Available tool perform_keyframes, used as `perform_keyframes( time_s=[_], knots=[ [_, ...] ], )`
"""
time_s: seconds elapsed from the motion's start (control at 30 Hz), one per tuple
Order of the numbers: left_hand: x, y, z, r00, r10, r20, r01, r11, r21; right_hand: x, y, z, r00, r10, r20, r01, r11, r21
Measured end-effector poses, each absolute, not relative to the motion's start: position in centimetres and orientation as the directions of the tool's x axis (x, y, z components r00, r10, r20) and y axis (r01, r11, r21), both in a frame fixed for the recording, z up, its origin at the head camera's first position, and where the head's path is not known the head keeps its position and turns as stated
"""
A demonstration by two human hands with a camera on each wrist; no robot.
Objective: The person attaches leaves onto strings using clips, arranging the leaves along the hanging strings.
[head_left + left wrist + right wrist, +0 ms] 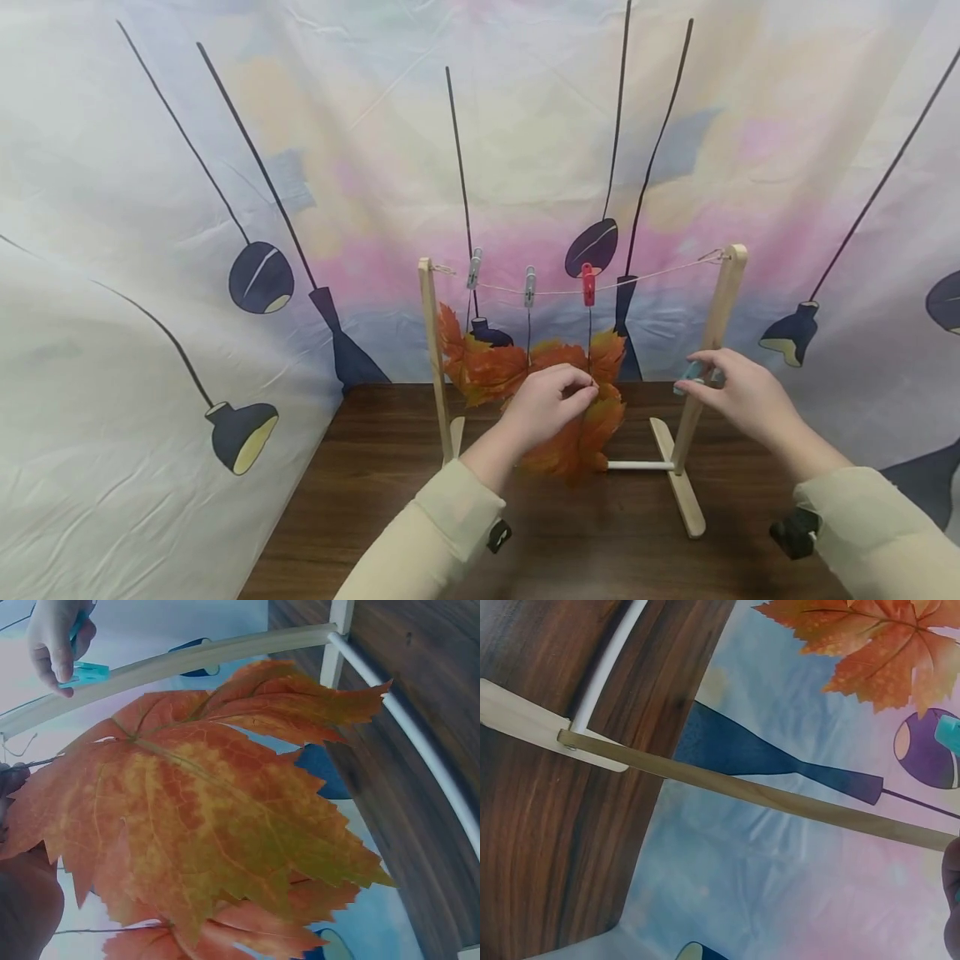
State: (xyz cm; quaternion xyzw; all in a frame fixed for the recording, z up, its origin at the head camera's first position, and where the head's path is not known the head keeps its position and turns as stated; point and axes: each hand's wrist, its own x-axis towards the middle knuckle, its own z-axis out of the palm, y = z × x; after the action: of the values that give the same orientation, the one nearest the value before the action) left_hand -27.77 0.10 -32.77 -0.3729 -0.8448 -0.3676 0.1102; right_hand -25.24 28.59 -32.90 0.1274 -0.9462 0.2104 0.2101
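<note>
My left hand [550, 402] pinches the thin stem of an orange artificial maple leaf [202, 810], which hangs below the fingers. To the right, my right hand [742, 393] holds a teal clothespin [688, 379] between thumb and fingers, near the right post. That clothespin [948, 733] also shows at the edge of the right wrist view. Two grey clothespins [530, 286] and a red clothespin [588, 285] sit on the string [652, 272], with dark leaf stems running down from them. Orange leaves [487, 367] hang behind my left hand, partly hidden by it.
A wooden stand with a left post [433, 350] and right post [723, 308] carries the string. A white rod [640, 466] joins its feet low down. It stands on a dark wooden table [360, 500], before a cloth backdrop [525, 150] printed with lamps.
</note>
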Motion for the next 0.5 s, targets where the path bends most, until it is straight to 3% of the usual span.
perform_keyframes(
  time_s=[0.3, 0.5],
  knots=[
    [-28.2, 1.9, -31.3, -0.676, 0.572, 0.465, 0.728, 0.419, 0.543, -25.2, 28.7, -31.5, -0.888, -0.163, 0.431, -0.317, 0.895, -0.314],
    [-28.3, 3.1, -30.6, -0.71, 0.55, 0.44, 0.694, 0.442, 0.568, -25.1, 28.7, -30.7, -0.886, -0.177, 0.428, -0.317, 0.905, -0.284]
  ],
)
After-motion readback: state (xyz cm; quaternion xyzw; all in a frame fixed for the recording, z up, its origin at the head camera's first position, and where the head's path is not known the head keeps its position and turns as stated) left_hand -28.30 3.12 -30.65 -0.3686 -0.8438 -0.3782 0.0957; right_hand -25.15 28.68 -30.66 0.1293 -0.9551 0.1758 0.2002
